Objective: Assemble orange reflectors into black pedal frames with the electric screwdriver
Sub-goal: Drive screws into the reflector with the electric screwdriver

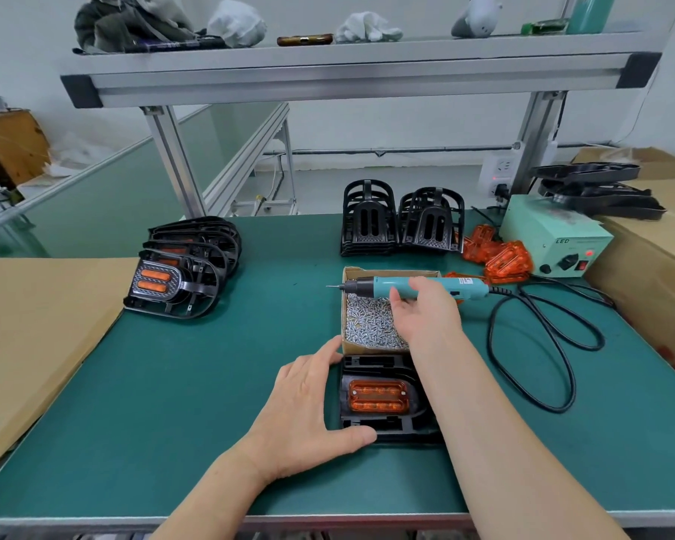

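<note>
At the table [211, 383] front: reflector [378, 395] sits in frame [371, 362], seemingly unscrewed.
Left hand [308, 407], open, braces the frame; right hand [425, 313] fingers [396, 298] curl loosely round the driver [468, 287] over the screw box [390, 272]. A weak grip may drop it; a nudge may unseat the reflector.
</note>
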The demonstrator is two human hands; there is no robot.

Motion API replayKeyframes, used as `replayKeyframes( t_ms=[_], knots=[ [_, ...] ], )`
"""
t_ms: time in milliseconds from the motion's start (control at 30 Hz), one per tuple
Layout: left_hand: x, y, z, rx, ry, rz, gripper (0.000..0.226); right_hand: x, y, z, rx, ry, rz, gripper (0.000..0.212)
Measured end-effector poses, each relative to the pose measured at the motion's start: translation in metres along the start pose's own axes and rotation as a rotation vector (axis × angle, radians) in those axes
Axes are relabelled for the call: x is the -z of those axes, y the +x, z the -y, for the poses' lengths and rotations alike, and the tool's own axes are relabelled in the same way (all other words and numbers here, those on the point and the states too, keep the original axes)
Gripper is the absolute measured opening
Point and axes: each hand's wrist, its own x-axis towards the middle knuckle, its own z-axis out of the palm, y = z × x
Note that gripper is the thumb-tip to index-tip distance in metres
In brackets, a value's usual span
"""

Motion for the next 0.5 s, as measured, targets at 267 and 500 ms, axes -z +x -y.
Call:
replayKeyframes(
  t_ms=[267, 500],
  knots=[
    [-0.001, -0.001, 0.001, 0.021, -0.024, -0.003, 0.107, 0.034, -0.031, 0.018, 0.061, -0.224, 0.155, 0.017],
    [-0.001, -0.002, 0.003, 0.037, -0.039, 0.0, 0.108, 0.082, -0.037, 0.044, 0.835, -1.253, 0.083, 0.011]
  ],
)
